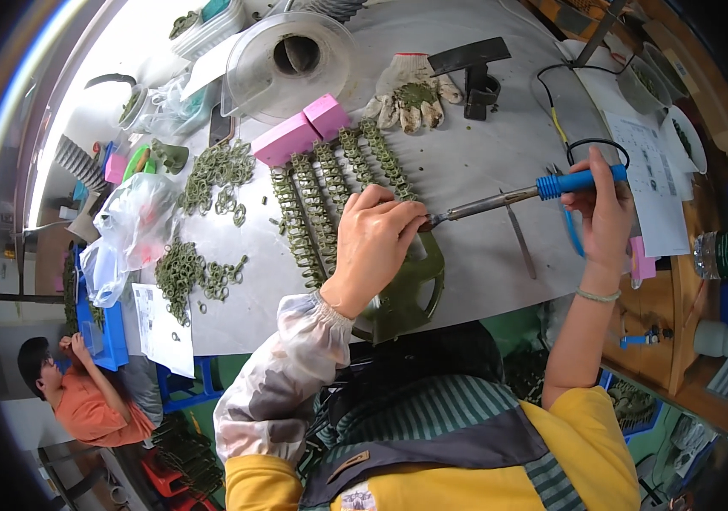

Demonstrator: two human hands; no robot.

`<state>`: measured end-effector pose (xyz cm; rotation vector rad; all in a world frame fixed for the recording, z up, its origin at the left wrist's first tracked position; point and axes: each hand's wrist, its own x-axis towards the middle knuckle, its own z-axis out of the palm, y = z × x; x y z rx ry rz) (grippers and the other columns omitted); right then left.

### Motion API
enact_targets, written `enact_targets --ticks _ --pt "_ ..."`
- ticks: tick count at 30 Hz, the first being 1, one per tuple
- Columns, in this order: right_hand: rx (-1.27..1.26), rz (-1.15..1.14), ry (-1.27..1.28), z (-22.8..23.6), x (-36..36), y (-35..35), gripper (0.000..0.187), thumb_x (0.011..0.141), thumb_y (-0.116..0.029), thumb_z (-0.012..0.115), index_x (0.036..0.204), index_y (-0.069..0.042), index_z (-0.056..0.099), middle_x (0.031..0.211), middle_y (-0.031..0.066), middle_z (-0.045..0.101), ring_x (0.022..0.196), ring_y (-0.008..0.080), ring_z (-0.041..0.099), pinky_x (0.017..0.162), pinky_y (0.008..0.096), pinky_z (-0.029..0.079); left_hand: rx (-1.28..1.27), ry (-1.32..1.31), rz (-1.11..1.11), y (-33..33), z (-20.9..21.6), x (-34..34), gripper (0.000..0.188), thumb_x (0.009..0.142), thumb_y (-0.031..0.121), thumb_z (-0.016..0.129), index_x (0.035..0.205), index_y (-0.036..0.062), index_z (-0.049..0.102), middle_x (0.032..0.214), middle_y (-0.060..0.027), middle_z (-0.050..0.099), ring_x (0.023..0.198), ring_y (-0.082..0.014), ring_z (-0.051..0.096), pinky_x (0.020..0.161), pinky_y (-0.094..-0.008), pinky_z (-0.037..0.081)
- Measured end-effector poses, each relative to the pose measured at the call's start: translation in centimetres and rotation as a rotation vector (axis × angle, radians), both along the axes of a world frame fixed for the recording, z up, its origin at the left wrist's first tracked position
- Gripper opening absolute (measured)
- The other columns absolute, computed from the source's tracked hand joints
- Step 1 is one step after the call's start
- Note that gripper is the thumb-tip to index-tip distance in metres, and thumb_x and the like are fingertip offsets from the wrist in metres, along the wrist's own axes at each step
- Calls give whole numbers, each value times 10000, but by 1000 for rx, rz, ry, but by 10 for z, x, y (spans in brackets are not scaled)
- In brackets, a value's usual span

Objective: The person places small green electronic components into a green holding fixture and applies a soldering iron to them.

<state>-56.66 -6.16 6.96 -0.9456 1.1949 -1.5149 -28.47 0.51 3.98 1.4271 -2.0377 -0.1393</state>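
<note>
My right hand [604, 213] is wrapped round the blue handle of a soldering iron [492, 203], its metal shaft pointing left. The iron's tip meets the fingertips of my left hand [372, 243], which are pinched together; whatever they hold is hidden. Under and beside that hand lies a green curved piece with cut-outs [411, 311], partly covered by it. Several long rows of small green ring-like parts [297, 221] run from there toward two pink blocks [291, 136]. A thin metal tool [519, 241] lies below the iron's shaft.
Loose green rings are heaped at left [215, 175], near a plastic bag [138, 213] and a paper sheet [164, 328]. Farther back are a clear round lid [249, 77], a stained glove [411, 89] and a black stand [476, 85]. Another person [91, 392] sits at far left.
</note>
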Motion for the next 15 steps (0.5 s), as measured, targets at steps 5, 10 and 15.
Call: enact_targets --ticks 5,10,15 --pt "40 -22 53 -3 -12 -1 347 866 -347 741 865 -4 687 750 80 685 509 125 639 473 235 533 -16 -67 34 5 -1 10 104 777 140 751 876 112 736 813 -9 711 857 -216 598 781 -367 453" --pt "-21 -84 120 -6 -62 1 241 910 -302 701 917 -61 707 838 46 679 528 93 603 511 200 500 -1 147 -87 1 22 15 197 791 125 753 977 78 706 904 -53 703 892 -265 602 811 -392 482" --pt "-57 -36 81 -16 -64 0 227 918 -289 693 977 -72 721 875 41 654 544 80 559 525 180 467 241 366 517 53 36 148 142 899 72 663 1030 19 679 891 -75 731 777 -127 688 711 -274 538"
